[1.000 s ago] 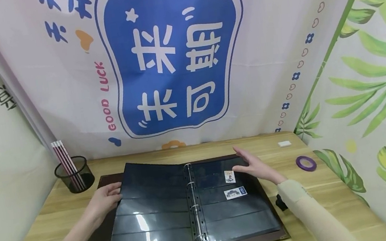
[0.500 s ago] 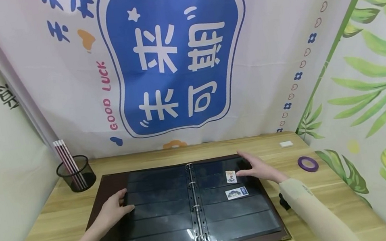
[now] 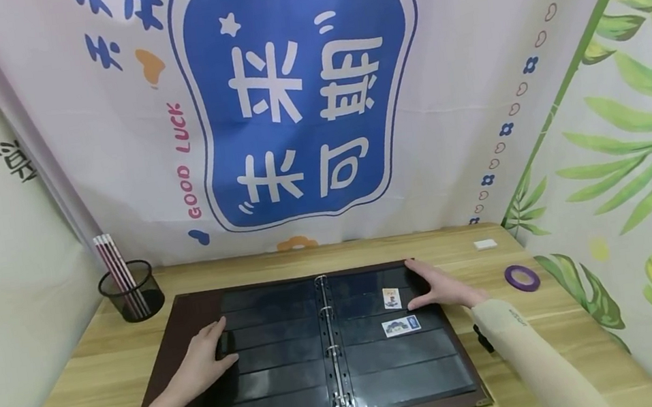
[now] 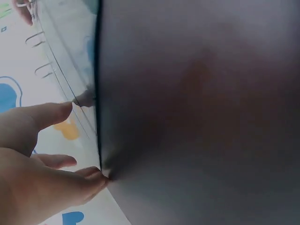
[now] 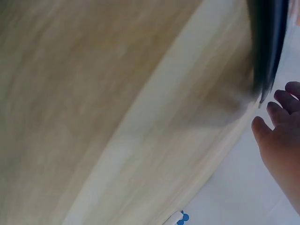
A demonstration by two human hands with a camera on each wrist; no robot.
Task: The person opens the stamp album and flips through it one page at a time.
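Observation:
A ring-bound stamp album (image 3: 278,357) with black pocket pages and a dark brown cover (image 3: 164,362) lies spread flat on the table. On its right page sit two stamps: a small upright orange-and-white stamp (image 3: 391,299), and below it a wider blue-and-white stamp (image 3: 400,326). My left hand (image 3: 200,357) is at the outer edge of the left page, thumb and fingers spread apart; in the left wrist view its fingertips (image 4: 96,180) meet the page edge. My right hand (image 3: 444,289) hovers or rests at the right page's upper outer edge, fingers spread, holding nothing.
A black mesh pen cup (image 3: 132,294) with several striped pencils (image 3: 119,265) stands at the back left of the wooden table (image 3: 308,259). At the back right lie a white eraser-like block (image 3: 485,244) and a purple ring of tape (image 3: 522,278). Printed curtains hang behind.
The raised left page has come down flat onto the left side. My left hand has let go of its edge and shifted right and downward. The right hand has barely moved.

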